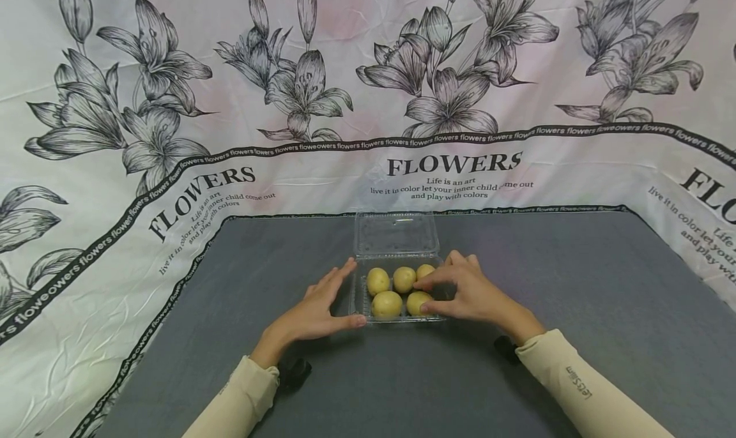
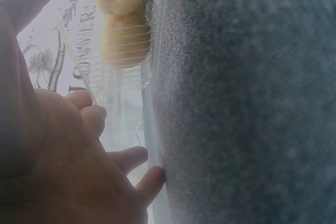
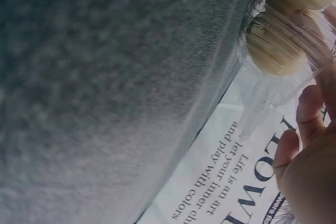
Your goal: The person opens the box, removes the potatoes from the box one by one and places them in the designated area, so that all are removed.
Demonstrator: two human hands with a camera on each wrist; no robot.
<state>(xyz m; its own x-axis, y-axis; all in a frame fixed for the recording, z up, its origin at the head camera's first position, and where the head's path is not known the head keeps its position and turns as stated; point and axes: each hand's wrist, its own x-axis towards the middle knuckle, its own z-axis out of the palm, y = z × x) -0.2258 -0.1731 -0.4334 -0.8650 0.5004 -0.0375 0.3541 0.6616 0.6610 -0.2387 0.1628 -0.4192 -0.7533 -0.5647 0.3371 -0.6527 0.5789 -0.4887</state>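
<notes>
- I see the front-right potato (image 1: 414, 302) inside the clear container (image 1: 397, 319), whose long axis runs left to right; the right hand (image 1: 467, 290) is nearer, reaching in from the right.
- Its thumb and index finger appear to pinch that potato.
- The left hand (image 1: 317, 309) spreads wide beside the container's left wall.

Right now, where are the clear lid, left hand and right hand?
Clear lid (image 1: 397, 237), head view: middle of its panel.
Left hand (image 1: 313, 315), head view: back of hand.
Right hand (image 1: 474, 292), head view: back of hand.
</notes>
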